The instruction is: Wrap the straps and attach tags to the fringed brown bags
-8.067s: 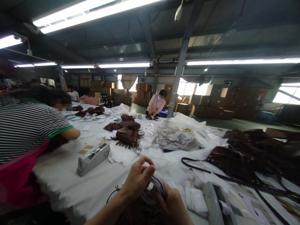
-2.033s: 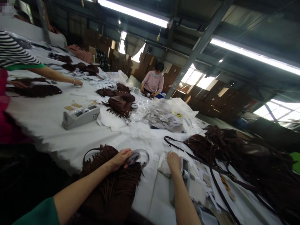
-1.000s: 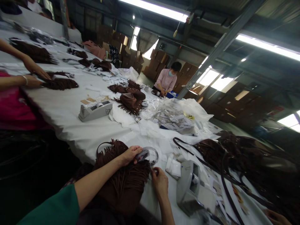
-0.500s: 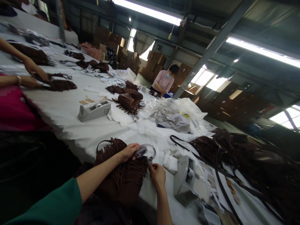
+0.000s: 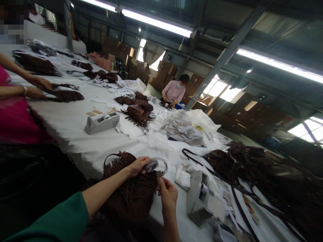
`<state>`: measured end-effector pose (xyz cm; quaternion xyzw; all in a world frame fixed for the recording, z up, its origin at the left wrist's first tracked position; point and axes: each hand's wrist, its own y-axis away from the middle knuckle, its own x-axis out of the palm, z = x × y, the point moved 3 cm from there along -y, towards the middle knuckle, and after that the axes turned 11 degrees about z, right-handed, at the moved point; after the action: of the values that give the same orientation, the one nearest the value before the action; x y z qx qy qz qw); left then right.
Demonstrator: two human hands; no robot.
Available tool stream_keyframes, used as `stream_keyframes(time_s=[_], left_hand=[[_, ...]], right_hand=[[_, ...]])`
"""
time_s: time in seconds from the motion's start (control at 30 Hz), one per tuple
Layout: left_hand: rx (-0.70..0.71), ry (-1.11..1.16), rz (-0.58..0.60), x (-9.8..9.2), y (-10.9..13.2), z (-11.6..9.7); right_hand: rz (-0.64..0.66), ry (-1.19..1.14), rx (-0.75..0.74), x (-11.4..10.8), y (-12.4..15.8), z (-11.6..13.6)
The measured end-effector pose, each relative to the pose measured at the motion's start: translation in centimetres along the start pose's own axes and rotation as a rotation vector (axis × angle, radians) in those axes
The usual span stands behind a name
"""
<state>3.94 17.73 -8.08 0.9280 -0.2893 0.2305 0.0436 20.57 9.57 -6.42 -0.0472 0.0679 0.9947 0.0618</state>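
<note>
A dark brown fringed bag [image 5: 131, 198] rests at the near edge of the white-covered table, in front of me. My left hand [image 5: 139, 165] is closed on the bag's looped handle [image 5: 161, 162], which has a greyish see-through wrapping. Just right of the fringe, my right hand [image 5: 167, 191] pinches a small flat brown tab [image 5: 158, 174] between thumb and fingers. Whether that tab is joined to the bag, I cannot tell. Beyond my right hand stands a grey tape dispenser [image 5: 198, 195], with a small white packet [image 5: 183, 177] beside it.
Dark brown bags with long straps [image 5: 254, 174] are heaped on the right. Another tape dispenser [image 5: 102, 123], a fringed bag [image 5: 138, 112] and a plastic bag of paper pieces [image 5: 184, 127] lie farther back. Co-workers handle bags at the left and far side.
My right hand has turned and risen slightly, so the brown tab now shows above its fingertips. My left hand keeps its hold on the wrapped handle. The view has shifted a little.
</note>
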Motion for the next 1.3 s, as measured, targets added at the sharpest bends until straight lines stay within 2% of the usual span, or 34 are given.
stream_keyframes(time_s=[0.2,0.33,0.5,0.63,0.83,0.97,1.13,1.3], left_hand=[[-0.003,-0.092,0.013,1.6,0.9,-1.8],[0.033,-0.220,0.007,2.6,1.6,-2.6],[0.056,-0.319,0.077,3.0,2.0,-3.6],[0.096,-0.267,0.112,2.8,1.9,-4.2],[0.082,-0.207,0.085,2.7,1.7,-3.8],[0.021,-0.207,0.041,2.6,1.8,-3.7],[-0.097,-0.205,0.177,2.9,1.9,-3.9],[-0.158,-0.239,0.181,2.6,1.6,-4.2]], right_hand=[[-0.016,0.024,-0.035,3.3,-1.0,1.0],[0.017,-0.242,0.010,4.6,-1.3,1.1],[0.188,-0.646,0.147,5.3,-0.3,1.4],[0.309,-0.685,0.187,5.5,0.5,1.8],[0.185,-0.573,0.063,5.6,-0.4,1.7],[0.153,-0.653,0.095,5.6,-0.5,1.4],[0.201,-0.651,0.108,5.6,-0.4,1.2],[0.088,-0.566,0.089,5.3,-0.4,0.7]])
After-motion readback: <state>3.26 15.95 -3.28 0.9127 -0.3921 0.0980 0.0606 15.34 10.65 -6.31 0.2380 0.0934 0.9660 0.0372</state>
